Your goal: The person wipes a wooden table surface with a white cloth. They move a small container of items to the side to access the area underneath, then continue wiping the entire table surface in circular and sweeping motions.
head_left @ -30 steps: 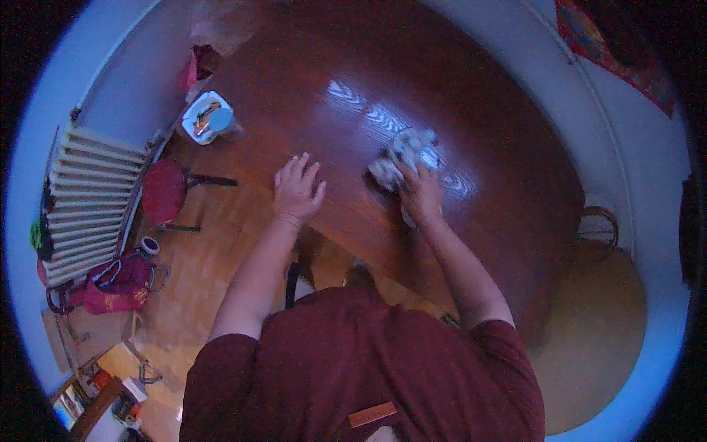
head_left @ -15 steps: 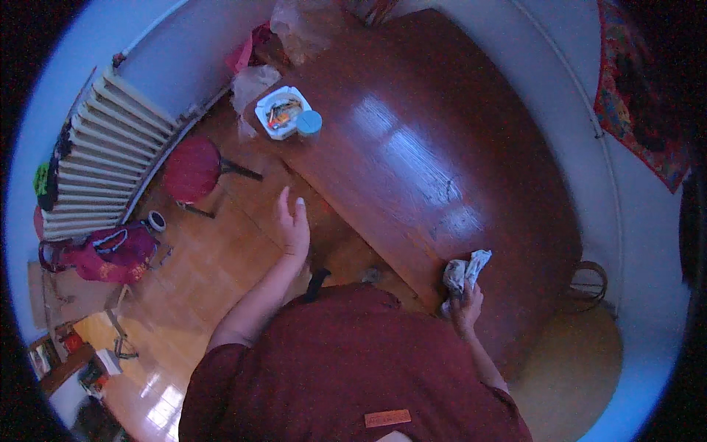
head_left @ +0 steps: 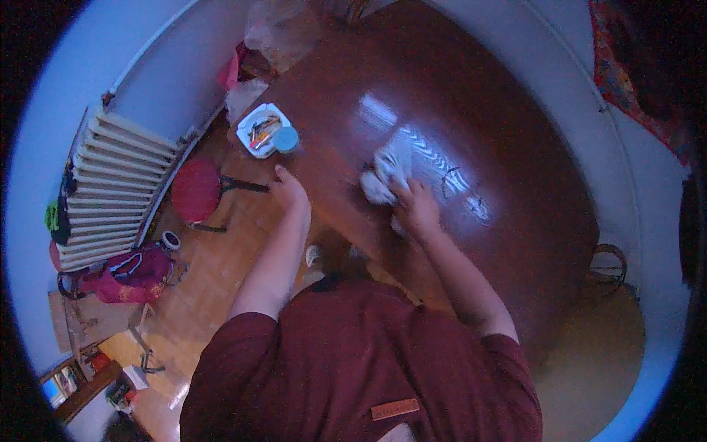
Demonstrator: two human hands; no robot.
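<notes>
My right hand is closed on a crumpled white cloth with dark marks, which lies against the reddish-brown tabletop. Part of the cloth sticks up beyond the fingers. My left hand is held at the table's left edge, seemingly holding nothing; one finger points outward and the others are partly hidden. Just beyond it on the tabletop stands a white angular dish with several small stick-like bits in it. A pale blue round lid or tin overlaps its near corner.
A red round stool stands left of the table, before a white radiator. Magenta cloth or a bag lies below the radiator. Clear plastic bags sit at the table's far left end. A wall runs along the right.
My right hand has swept the cloth leftward and away from me across the tabletop. My left hand has come a little closer, beside the dish. The view has shifted slightly.
</notes>
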